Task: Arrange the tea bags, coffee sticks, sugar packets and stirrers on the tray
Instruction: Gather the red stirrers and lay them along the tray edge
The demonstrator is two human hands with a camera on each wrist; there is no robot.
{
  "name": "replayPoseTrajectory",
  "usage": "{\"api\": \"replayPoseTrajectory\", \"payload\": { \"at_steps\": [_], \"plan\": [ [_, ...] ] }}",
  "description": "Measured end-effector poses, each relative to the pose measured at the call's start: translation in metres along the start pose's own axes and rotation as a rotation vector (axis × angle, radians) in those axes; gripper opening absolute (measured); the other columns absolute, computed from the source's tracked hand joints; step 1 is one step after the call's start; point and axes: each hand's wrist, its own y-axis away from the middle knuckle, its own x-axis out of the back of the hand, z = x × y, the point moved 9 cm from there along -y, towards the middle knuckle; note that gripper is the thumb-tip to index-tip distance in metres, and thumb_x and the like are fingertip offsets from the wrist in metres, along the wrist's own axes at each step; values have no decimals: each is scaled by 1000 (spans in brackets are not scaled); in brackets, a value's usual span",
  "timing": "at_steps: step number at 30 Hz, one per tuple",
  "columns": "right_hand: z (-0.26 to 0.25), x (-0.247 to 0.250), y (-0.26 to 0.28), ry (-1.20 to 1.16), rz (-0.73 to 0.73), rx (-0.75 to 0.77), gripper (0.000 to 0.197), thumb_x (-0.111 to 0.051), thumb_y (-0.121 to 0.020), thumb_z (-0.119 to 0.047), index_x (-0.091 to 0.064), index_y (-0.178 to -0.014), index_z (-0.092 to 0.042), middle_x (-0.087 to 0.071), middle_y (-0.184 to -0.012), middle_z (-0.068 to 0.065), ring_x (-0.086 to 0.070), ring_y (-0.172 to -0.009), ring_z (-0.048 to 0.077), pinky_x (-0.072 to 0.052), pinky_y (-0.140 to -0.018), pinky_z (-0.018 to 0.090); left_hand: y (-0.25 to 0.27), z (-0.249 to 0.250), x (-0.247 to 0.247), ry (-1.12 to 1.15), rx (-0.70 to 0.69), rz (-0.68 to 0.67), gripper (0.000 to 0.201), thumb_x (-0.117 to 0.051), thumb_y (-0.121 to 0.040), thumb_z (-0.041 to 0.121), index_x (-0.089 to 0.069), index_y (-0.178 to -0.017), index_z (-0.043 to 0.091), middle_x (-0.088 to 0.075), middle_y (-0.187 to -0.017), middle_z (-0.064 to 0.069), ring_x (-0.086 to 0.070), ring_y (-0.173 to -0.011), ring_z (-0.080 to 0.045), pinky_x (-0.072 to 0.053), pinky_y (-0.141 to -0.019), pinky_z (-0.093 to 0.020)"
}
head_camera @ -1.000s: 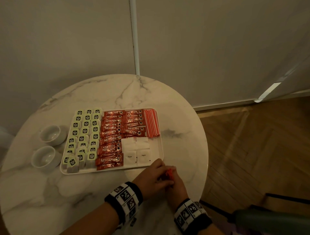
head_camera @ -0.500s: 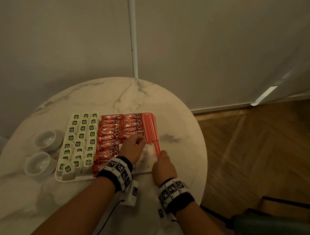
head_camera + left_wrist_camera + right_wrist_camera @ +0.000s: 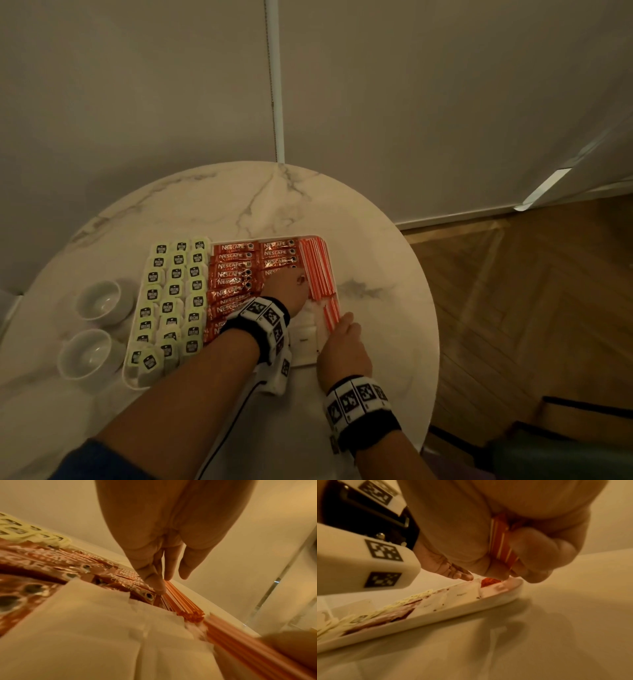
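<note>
At the bottom of the head view, two forearms with marker-covered wristbands are extended up the frame over a round marble table (image 3: 376,260). Right of centre, the right hand (image 3: 344,346) is placed at the near right corner of the white tray (image 3: 317,362); in the right wrist view its fingers (image 3: 537,555) are seen curled round a small bundle of red-and-white stirrers (image 3: 331,313), whose far end is laid down on the tray's right edge. Just left of it, white sugar packets (image 3: 306,337) are seen in the tray's near right part, partly covered by the left wrist. The left hand (image 3: 286,286) is held over the middle of the tray; in the left wrist view its fingers (image 3: 157,584) are extended nearly straight, with one fingertip pressed down where the red coffee sticks (image 3: 234,270) meet the larger stirrer pile (image 3: 317,267). That pile is laid along the tray's right side, toward the far corner. The coffee sticks are stacked in two columns in the centre, and pale green tea bags (image 3: 174,291) are lined up in three columns on the left. At the left of the frame, beside the tray, two white cups (image 3: 97,301) are set on the table.
</note>
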Motion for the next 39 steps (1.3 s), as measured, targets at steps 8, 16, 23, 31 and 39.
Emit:
{"api": "replayPoseTrajectory", "payload": {
  "at_steps": [8, 16, 23, 31, 39],
  "plan": [
    [-11, -4, -10, 40, 6, -16, 71, -45, -95, -17, -3, -149, -3, -25, -137, 8, -53, -99, 25, -49, -84, 34, -25, 0, -9, -49, 3, -42, 24, -44, -96, 15, -65, -96, 4, -66, -97, -11, -63, -87, -25, -53, -82, -40],
    [-7, 1, -13, 61, 3, -28, 70, -45, -94, -36, -9, -148, -9, -29, -131, 6, -52, -97, 25, -46, -81, 35, -28, 0, -7, -16, -35, -50, 25, -45, -95, 13, -69, -95, 5, -68, -94, -8, -64, -83, -21, -55, -80, -36],
    [29, 36, -9, -178, -24, 118, 59, -40, -98, -45, -21, -150, -24, -35, -141, 2, -50, -117, 17, -45, -95, 31, -6, -1, 11, 2, -80, 4, 29, -49, -95, 14, -63, -120, 16, -54, -117, 3, -55, -107, -15, -39, -91, -22],
    [41, 9, 6, -53, -153, 461, 73, -73, -75, -42, -34, -136, -36, -32, -129, -13, -37, -113, 2, -34, -100, 16, 63, 13, -29, -187, -268, -244, 26, -66, -83, 45, -50, -91, 25, -52, -93, 10, -51, -84, -11, -46, -75, -24],
    [32, 0, -7, -62, -122, 488, 36, -62, -83, -48, -44, -106, -28, -46, -96, -13, -48, -80, 7, -38, -68, 19, 93, 18, -75, -335, -320, -276, 29, -53, -93, 33, -44, -116, 19, -56, -118, -4, -54, -103, -20, -47, -90, -33]
  ]
}}
